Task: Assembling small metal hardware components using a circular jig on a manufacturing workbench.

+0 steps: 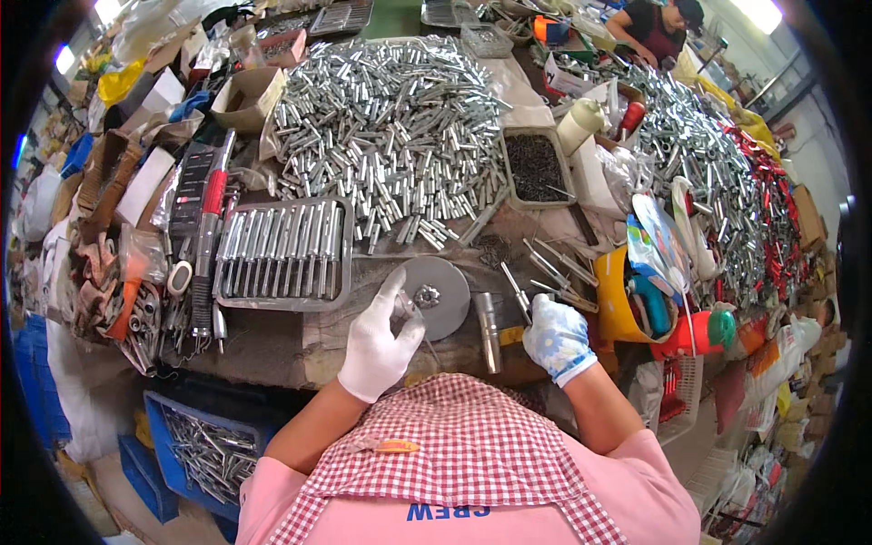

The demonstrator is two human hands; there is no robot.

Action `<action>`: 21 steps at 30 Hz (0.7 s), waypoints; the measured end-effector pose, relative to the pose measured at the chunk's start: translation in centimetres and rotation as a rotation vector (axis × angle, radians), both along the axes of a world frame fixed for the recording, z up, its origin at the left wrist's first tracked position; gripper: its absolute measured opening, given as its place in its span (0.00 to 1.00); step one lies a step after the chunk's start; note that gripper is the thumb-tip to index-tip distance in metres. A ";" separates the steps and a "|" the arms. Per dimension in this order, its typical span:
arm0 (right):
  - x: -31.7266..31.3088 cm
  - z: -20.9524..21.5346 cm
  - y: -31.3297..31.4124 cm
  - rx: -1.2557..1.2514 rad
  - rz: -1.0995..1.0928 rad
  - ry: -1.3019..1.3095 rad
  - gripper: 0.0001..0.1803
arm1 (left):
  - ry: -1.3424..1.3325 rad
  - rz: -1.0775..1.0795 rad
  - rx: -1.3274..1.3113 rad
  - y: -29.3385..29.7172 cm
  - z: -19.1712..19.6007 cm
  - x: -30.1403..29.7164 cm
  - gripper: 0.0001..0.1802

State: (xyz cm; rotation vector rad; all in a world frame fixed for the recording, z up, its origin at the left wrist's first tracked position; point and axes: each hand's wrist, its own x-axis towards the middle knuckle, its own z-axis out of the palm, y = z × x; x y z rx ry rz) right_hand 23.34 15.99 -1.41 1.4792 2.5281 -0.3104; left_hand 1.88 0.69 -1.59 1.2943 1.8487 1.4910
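Note:
My left hand (380,341), in a white glove, is at the left rim of a round grey disc (450,313). Its thumb and fingers are pinched together; whatever is between them is too small to name. Small shiny metal pieces (426,296) sit at the middle of the disc. My right hand (557,339), in a blue-and-white patterned glove, is closed around a slim metal rod (516,289) that points up and to the left. Between the hands a thick metal cylinder (489,331) lies on the bench. Several slim metal rods (565,272) lie just beyond my right hand.
A big heap of metal tubes (381,127) covers the far bench. At left, a clear tray (347,272) holds rows of metal rods. A bin of dark small parts (536,168) and a yellow container (622,295) stand right. A blue crate (168,445) is low left. Another person (658,36) works far right.

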 end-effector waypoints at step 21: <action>-2.3 -2.1 0.4 -0.607 -0.099 1.210 0.12 | -0.200 0.004 0.169 -0.9 2.0 -3.0 0.39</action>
